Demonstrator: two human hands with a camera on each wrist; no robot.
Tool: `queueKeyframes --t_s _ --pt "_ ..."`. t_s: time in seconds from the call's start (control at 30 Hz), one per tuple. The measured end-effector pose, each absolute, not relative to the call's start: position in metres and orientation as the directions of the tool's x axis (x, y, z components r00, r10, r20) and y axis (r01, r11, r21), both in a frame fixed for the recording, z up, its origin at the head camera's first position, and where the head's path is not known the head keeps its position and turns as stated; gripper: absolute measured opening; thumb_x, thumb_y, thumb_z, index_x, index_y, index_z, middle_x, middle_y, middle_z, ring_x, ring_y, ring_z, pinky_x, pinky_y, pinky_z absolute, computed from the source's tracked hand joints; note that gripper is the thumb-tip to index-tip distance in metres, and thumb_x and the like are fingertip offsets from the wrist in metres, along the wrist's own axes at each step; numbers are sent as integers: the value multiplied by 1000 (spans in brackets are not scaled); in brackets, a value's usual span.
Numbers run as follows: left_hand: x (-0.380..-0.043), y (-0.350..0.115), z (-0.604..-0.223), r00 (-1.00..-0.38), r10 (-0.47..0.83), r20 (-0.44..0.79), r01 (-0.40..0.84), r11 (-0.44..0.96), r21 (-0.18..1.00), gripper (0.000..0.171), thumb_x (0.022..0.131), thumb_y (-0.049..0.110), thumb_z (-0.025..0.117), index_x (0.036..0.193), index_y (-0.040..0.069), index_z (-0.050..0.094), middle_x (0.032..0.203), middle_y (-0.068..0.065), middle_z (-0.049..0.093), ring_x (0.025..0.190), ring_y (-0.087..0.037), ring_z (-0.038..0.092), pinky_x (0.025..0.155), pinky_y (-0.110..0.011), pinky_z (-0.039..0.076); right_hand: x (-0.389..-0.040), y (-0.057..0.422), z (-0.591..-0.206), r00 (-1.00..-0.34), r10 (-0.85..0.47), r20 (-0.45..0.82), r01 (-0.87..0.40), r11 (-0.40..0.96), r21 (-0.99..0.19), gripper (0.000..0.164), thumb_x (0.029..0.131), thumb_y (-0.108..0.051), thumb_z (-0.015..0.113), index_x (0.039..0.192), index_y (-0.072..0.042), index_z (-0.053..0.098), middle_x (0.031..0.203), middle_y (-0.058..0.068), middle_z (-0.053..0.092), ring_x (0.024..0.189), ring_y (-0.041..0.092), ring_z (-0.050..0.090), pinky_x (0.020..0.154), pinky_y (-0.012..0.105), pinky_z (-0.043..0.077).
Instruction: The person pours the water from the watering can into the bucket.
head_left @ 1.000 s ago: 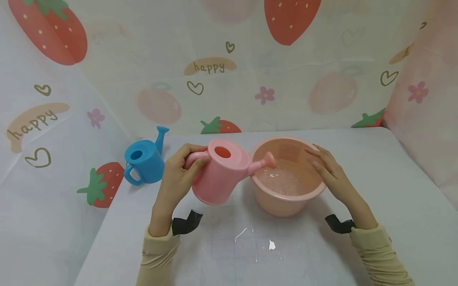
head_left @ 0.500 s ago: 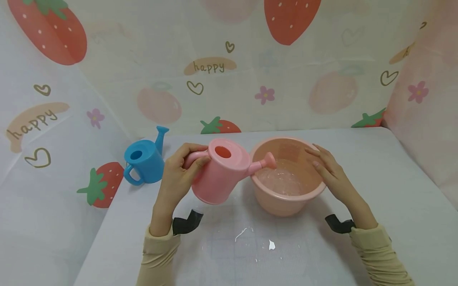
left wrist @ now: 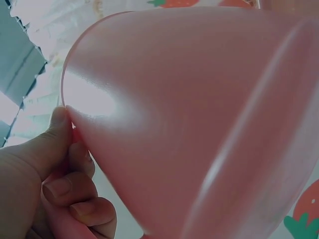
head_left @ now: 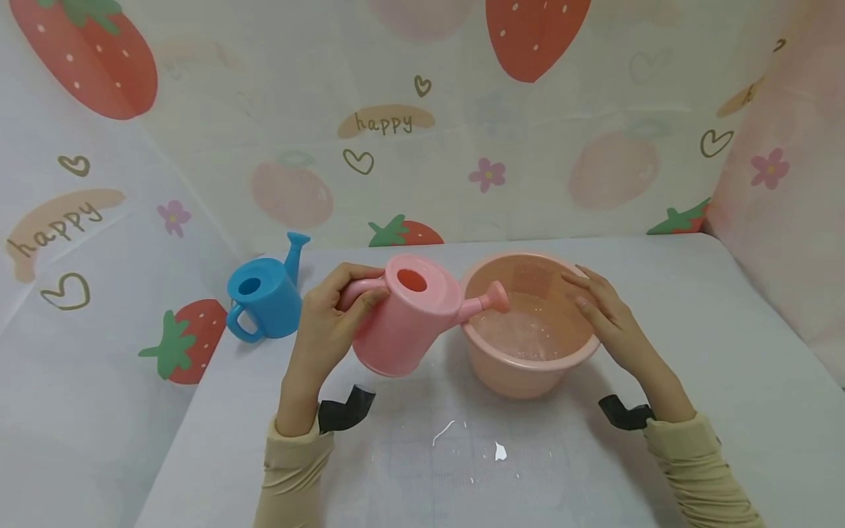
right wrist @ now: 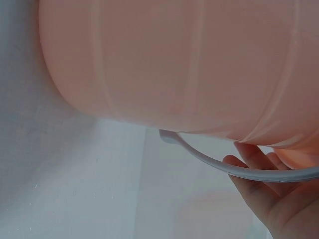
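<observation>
In the head view my left hand point(head_left: 333, 312) grips the handle of a pink watering can point(head_left: 412, 323). The can is tilted, its spout's rose above the inside of a peach-coloured basin point(head_left: 521, 378). Rippled water with bubbles shows in the basin. The left wrist view has the can's body point(left wrist: 189, 114) filling most of the frame, with thumb and curled fingers at its handle side. My right hand point(head_left: 610, 315) rests on the basin's right rim, fingers fairly straight. Beneath that hand, a grey bail handle point(right wrist: 239, 169) curves below the basin's wall in the right wrist view.
A blue watering can point(head_left: 267, 301) stands at the table's back left. Wet spots point(head_left: 500, 451) glisten on the white table point(head_left: 713, 345) in front of the basin. Behind and to both sides rises a strawberry-printed cloth point(head_left: 422, 183).
Both hands, the pink watering can and the basin have hardly moved. In the basin, the bubbling patch on the water looks calmer and more spread out than before.
</observation>
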State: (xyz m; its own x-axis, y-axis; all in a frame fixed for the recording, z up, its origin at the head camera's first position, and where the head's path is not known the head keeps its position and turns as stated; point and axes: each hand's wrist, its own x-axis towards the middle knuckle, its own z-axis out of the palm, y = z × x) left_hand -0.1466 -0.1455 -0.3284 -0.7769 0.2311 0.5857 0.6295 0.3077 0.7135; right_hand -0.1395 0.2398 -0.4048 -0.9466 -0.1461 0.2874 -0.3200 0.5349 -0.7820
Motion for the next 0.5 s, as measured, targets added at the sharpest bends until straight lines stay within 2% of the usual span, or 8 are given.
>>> queueKeyframes --t_s 0.5 --pt "-146 -145 -330 -788 228 572 616 322 719 25 87 17 64 111 10 61 103 -3 67 91 -10 61 77 -22 52 -140 240 -407 -943 -146 298 -329 537 -777 40 98 -24 42 139 -19 43 151 4 23 139 32 18 100 68 22"
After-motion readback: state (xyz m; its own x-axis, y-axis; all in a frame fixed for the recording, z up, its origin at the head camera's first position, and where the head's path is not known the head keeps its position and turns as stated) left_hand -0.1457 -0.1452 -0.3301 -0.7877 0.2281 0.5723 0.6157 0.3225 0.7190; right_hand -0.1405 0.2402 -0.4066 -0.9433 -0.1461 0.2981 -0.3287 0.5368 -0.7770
